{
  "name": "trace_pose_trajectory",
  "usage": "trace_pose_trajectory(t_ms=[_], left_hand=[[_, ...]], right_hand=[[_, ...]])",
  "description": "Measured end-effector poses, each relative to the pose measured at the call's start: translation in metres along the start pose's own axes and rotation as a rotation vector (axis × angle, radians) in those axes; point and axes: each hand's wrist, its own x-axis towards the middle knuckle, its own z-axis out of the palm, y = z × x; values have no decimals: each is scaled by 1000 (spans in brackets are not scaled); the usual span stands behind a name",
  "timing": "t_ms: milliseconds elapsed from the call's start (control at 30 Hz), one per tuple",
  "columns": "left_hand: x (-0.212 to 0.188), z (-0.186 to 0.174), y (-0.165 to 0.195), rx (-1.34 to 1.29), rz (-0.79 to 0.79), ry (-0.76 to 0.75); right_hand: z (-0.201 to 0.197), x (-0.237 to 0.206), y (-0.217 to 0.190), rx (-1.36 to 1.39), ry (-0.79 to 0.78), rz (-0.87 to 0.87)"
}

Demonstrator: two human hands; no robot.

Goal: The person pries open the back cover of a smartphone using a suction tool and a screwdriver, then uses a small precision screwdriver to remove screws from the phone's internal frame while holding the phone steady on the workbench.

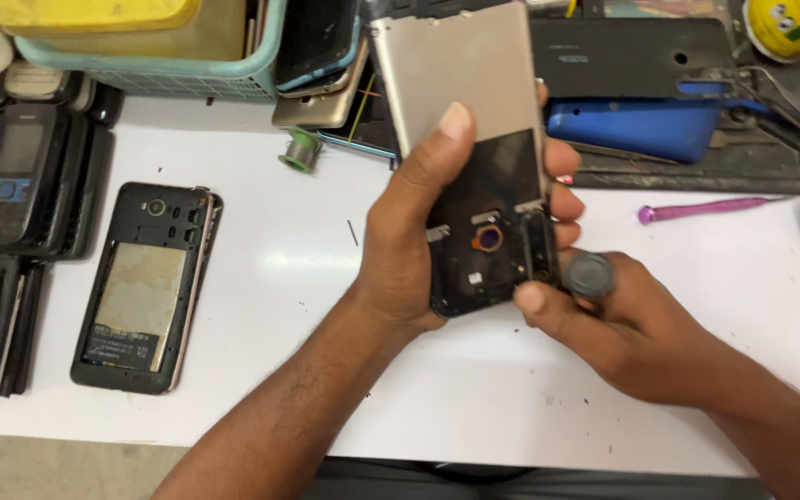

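My left hand point(414, 222) grips an opened phone point(474, 139) held upright over the white table point(289, 250), its silver metal plate and black inner frame facing me, thumb pressed on the plate. My right hand point(622, 324) holds a small screwdriver with a round dark grey cap point(589, 275), its tip at the lower right edge of the phone's frame. A second phone with its back cover off point(145, 282) lies flat on the table to the left, apart from both hands.
Stacks of old phones point(11, 176) line the left edge. A teal basket point(168, 65) and more phones stand at the back. A blue case point(641, 125) rests on a dark mat, a purple screwdriver point(706, 208) beside it. A solder spool point(300, 150) sits nearby.
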Motion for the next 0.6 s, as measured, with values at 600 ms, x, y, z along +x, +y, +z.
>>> trace_pose_trajectory(t_ms=[600], left_hand=[[-1, 8, 2, -7, -79, -41]], right_hand=[[-5, -5, 24, 129, -101, -308]])
